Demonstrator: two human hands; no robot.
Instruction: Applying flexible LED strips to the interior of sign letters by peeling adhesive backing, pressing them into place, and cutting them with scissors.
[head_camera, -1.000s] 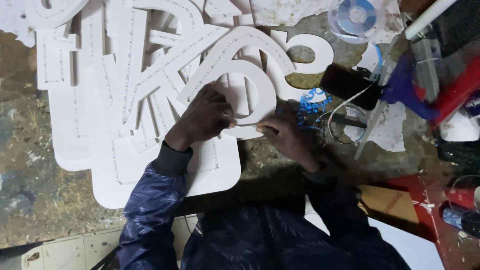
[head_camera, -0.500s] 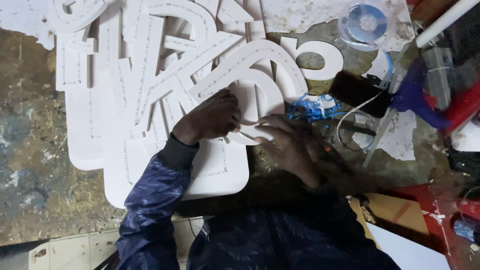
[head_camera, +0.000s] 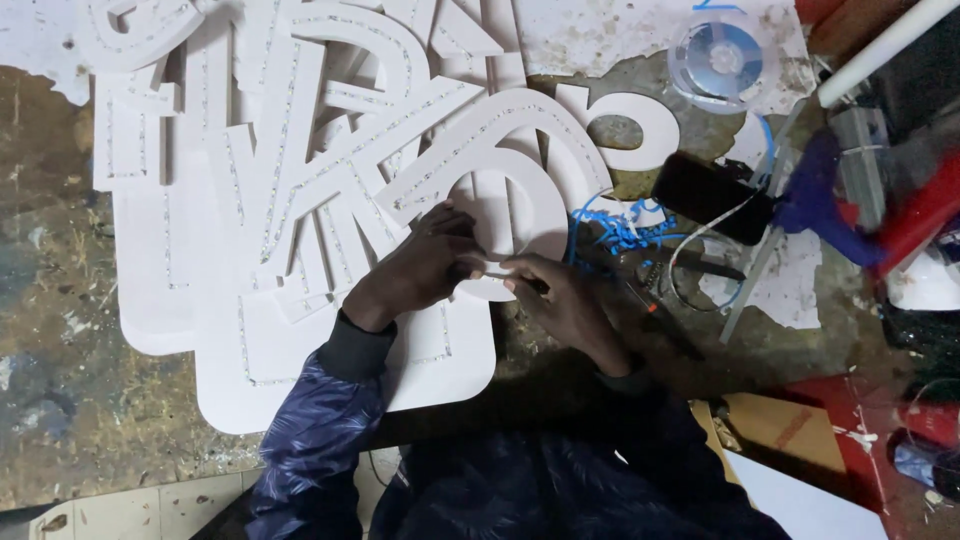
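The view has drawn in and slid a little since half a second ago, yet the hands sit in almost the same pose over the same white piece, so the work has stayed at this one spot rather than moved along.

Furthest from the grip on its left lies the stack of white cut-out letters, their faces lined with rows of small dots, spread over the stained counter. The left hand is curled, fingertips pressed together on the end of a thin light strip. That strip runs nearly level from left to right between the two hands, its long axis across the view, lying just above the lower edge of the white round letter beneath. The right hand pinches its other end between thumb and fingers; what the fingertips hide cannot be made out. Just right of the grip lies a tangle of blue wire, then a dark flat phone-like block, and up beyond it a clear reel.
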